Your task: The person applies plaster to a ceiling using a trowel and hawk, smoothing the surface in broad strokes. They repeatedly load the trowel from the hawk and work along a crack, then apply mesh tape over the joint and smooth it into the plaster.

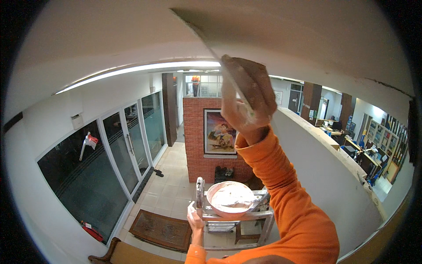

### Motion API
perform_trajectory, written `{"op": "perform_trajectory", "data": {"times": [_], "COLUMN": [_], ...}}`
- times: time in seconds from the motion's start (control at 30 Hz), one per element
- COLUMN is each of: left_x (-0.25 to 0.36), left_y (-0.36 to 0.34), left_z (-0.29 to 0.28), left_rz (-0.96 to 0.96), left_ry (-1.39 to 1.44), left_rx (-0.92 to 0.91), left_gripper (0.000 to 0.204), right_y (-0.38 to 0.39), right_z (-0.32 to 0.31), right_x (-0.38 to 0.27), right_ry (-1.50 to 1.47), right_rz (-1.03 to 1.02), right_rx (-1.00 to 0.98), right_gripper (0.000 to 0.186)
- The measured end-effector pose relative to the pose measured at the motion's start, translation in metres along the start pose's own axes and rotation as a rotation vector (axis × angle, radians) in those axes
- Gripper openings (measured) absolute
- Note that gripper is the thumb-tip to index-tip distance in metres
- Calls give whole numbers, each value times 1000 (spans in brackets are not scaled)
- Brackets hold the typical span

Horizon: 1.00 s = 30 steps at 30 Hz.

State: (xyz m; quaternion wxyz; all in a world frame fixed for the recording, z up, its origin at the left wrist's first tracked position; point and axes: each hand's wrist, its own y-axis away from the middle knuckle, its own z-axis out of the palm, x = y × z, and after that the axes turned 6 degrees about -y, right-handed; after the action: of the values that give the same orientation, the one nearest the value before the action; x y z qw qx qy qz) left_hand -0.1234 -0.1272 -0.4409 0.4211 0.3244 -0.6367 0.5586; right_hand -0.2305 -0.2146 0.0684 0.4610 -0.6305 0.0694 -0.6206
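while the right hand [251, 87] holds a thin, flat blade [213, 51] up against or just under the ceiling [110, 37], the work looks to be under way rather than near its end. much of the ceiling around the blade appears pale and fairly even, so some smoothing may be done, though blur and shadow hide the finish there. toward the right a dark, ragged line [389, 86] runs along the ceiling and looks unfilled, probably part of what is left. the bowl [230, 214] on the stepladder [261, 215] carries plenty of white paste [228, 193], which suggests more spreading remains.

the blade lies inside the right grip, which is closed firmly around its near end; from there it slants up and to the left, its far corner well beyond the knuckles. the bowl sits well below this grip, near the left hand [195, 221]. that left grip is loosely curled, whitened at the fingers, beside the side rail [200, 188]; whether it has hold of the rail, i cannot tell.
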Motion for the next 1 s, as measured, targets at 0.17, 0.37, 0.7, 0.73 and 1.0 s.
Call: {"op": "perform_trajectory", "data": {"times": [0.17,0.37,0.7,0.73,1.0], "left_x": [-12,8,17,20,19], "left_y": [-4,-4,-2,-2,-1], "left_z": [-1,-5,-3,-4,-3], "left_rz": [0,21,41,22,48], "left_ry": [17,26,12,27,29], "left_rx": [-8,-8,39,38,11], "left_gripper": [61,62,63,63,63], "right_y": [-12,16,26,19,-22], "right_z": [-61,-174,-139,-123,-33], "right_x": [5,21,-26,-31,-20], "right_ry": [290,659,430,353,91], "right_rz": [-51,-31,93,110,169], "right_rx": [73,208,282,220,59], "right_gripper": [39,26,33,32,26]}}
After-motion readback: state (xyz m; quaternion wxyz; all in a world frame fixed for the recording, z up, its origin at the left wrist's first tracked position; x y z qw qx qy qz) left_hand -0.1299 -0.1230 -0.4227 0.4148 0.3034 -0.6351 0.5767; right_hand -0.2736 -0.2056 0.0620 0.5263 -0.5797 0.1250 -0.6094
